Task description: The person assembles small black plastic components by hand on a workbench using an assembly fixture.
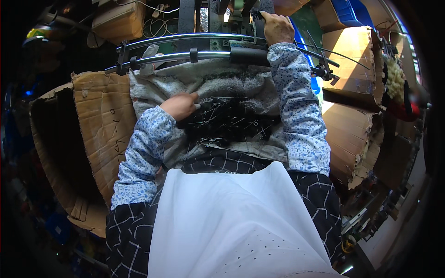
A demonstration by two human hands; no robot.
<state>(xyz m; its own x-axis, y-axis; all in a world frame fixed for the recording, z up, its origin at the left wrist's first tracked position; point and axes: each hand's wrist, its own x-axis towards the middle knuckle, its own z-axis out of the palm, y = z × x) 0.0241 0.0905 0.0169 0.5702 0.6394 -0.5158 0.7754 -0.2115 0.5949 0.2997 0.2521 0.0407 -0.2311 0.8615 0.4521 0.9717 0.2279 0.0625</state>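
A grey cloth is spread across my lap, with a dark heap of loose thin metal wires on it. At the left edge of the heap is my left hand, its fingers curled together; whatever they pinch, if anything, is too small to make out. Farther off, my right hand reaches over the metal rails to the machine. Its fingers close around a small black bristled piece, like a brush, whose bristles poke out left of the fingertips.
An open cardboard box stands close on my left, and more cardboard boxes on my right. Curved steel rails with clamps cross in front of me. A blue bin sits at the far right, and a white cable lies far left.
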